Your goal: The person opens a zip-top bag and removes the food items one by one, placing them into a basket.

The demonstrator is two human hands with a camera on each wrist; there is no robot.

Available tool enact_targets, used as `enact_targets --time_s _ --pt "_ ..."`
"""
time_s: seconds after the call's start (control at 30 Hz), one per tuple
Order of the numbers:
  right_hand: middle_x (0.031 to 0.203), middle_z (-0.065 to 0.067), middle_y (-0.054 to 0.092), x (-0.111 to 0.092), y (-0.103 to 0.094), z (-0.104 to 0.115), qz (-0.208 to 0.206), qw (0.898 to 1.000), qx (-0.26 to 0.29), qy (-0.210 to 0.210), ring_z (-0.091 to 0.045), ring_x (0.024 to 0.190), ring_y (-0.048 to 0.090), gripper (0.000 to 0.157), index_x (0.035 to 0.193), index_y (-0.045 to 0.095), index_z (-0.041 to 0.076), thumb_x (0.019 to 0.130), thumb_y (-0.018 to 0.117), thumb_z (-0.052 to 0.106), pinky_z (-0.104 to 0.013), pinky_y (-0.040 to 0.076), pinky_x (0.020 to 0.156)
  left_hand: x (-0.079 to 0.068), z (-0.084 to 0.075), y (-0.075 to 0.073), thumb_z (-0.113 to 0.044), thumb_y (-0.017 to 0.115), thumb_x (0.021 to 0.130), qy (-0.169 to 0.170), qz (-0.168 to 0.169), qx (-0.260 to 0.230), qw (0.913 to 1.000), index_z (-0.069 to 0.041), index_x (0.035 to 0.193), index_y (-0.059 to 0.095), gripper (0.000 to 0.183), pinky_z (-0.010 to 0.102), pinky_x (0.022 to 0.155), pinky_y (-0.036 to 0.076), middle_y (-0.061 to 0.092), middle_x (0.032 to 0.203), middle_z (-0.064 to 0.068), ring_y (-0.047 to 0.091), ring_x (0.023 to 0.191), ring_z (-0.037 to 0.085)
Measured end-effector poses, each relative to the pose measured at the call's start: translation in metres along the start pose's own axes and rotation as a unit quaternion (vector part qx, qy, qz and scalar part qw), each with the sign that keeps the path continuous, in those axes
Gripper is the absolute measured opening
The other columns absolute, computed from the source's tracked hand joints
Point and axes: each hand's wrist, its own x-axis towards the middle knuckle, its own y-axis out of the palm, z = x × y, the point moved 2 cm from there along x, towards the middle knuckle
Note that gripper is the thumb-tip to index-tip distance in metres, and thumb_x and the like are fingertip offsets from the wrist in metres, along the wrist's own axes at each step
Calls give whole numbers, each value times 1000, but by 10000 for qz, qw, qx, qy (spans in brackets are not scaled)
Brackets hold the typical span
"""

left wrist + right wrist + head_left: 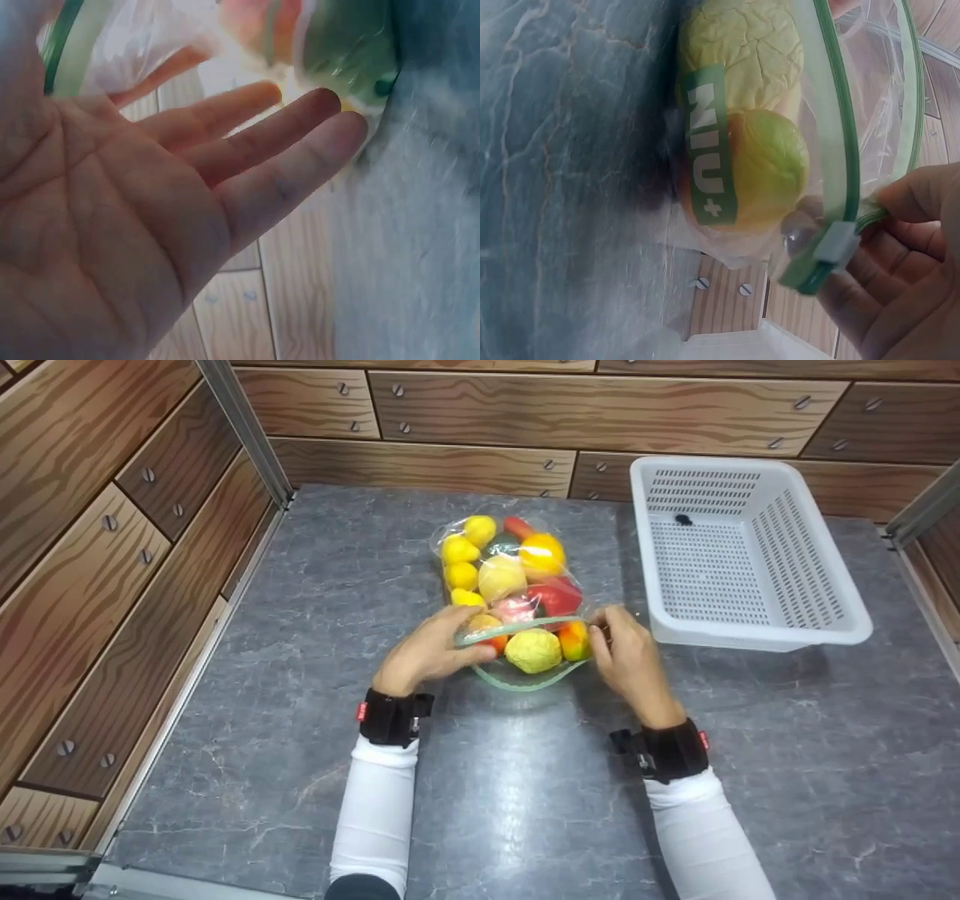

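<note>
A clear zip-top bag (520,688) with a green-edged mouth lies on the grey table, its mouth gaping toward me. Through its plastic show several yellow lemons (461,549), an orange (541,555), a red pepper-like piece (556,597) and, at the mouth, a wrinkled yellow-green fruit (533,651) beside a red-yellow mango-like fruit (575,641). My left hand (435,651) lies along the bag's left side, fingers fairly straight in the left wrist view, thumb reaching over the mouth. At the right corner my right hand (628,658) pinches the bag's edge beside the white slider (837,244).
A white perforated basket (757,636) stands at the back right, with a small black object (683,520) inside. Wood-patterned panels (480,412) close off the back and left, with metal frame posts (251,431) at the corners.
</note>
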Motion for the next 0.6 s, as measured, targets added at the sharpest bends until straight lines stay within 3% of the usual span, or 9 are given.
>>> enact_targets --time_s 0.13,0.23,0.37,0.5,0.6 --pt "85 -19 65 2 -2 3 -126 9998 141 45 -28 73 62 4 94 63 -6 93 60 -3 -40 53 64 -10 0 -11 -34 93 75 104 183 -121 9997 -16 156 44 95 52 119 36 42 160 9 41 146 30" --pt "85 -18 66 2 -4 6 -224 9995 213 19 -27 73 63 4 94 63 -6 93 62 -4 -36 53 64 -16 0 -18 -19 96 69 309 222 -266 9989 -17 150 48 94 53 117 38 45 155 8 44 143 32" --pt "83 -17 67 3 -5 8 -377 9990 249 -44 -27 71 64 2 93 64 -6 91 65 -7 -30 52 64 -18 1 -21 -1 91 71 684 41 -456 9966 -14 128 60 67 52 114 41 53 140 7 50 134 31" --pt "82 -17 68 3 -8 10 -521 9981 298 -126 -28 69 65 5 91 65 -6 89 65 -10 -23 51 63 -16 0 -19 2 85 76 1131 -130 -620 9916 -8 102 70 33 47 114 41 57 134 11 52 129 30" --pt "82 -18 68 4 -9 12 -555 9977 364 -137 -29 68 65 3 92 65 -7 89 65 -9 -17 49 65 -14 0 -18 4 82 78 1438 -338 -786 9859 -5 89 70 19 44 113 42 61 130 13 55 126 30"
